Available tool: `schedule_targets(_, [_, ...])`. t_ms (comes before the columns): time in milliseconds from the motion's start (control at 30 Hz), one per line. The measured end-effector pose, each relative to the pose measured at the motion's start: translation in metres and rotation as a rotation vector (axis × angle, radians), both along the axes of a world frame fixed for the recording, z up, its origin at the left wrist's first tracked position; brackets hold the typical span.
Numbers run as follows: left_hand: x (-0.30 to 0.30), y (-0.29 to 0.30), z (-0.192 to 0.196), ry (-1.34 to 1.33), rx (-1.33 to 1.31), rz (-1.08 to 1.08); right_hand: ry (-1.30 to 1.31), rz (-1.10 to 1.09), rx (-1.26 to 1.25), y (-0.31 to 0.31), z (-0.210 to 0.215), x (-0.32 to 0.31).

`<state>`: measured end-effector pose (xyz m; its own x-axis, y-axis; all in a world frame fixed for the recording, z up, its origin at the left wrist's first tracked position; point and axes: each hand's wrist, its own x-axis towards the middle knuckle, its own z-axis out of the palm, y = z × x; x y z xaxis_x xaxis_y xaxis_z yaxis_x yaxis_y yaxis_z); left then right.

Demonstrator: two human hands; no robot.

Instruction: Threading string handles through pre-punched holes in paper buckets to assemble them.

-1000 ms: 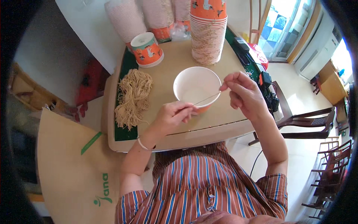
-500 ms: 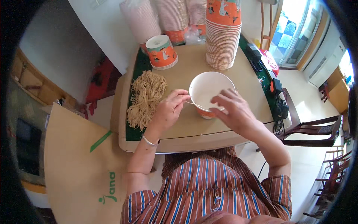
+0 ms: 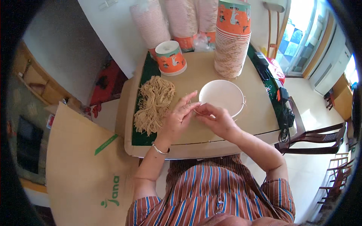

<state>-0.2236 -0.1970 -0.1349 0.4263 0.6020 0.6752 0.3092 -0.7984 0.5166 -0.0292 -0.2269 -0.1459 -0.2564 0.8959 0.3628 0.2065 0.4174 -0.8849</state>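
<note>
A white-lined paper bucket [image 3: 222,94] stands on the table in front of me, its mouth facing up. At its near-left rim my left hand [image 3: 181,115] and my right hand [image 3: 218,119] meet fingertip to fingertip. Both pinch a thin beige cord, which is mostly hidden by the fingers. My left index finger is raised off the others. On the bucket's right rim a short bit of cord [image 3: 244,103] shows. A loose heap of the same beige cords [image 3: 154,105] lies to the left of my left hand.
Behind stand a tall stack of orange-printed buckets [image 3: 232,41], an upside-down bucket [image 3: 171,58] and more nested stacks [image 3: 151,24]. Black adapters and cables [image 3: 285,113] run along the table's right edge. A brown cardboard sheet [image 3: 83,162] is at the left, a chair [image 3: 316,138] at the right.
My right hand has moved left from over the bucket's mouth to meet my left fingertips at the rim. The whole view has shifted slightly, so the table appears farther right and lower.
</note>
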Motion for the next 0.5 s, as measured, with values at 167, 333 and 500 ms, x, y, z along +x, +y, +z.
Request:
schedule_targets(167, [0.001, -0.002, -0.007, 0.099, -0.006, 0.048, 0.102, 0.045, -0.202, -0.001, 0.018, 0.001])
schedule_targets(333, [-0.004, 0.002, -0.001, -0.002, -0.099, 0.027, 0.055, -0.028, -0.305, -0.005, 0.026, 0.012])
schedule_targets(500, [-0.01, 0.008, -0.011, -0.038, -0.039, 0.035, -0.406, 0.048, 0.35, -0.014, 0.022, 0.01])
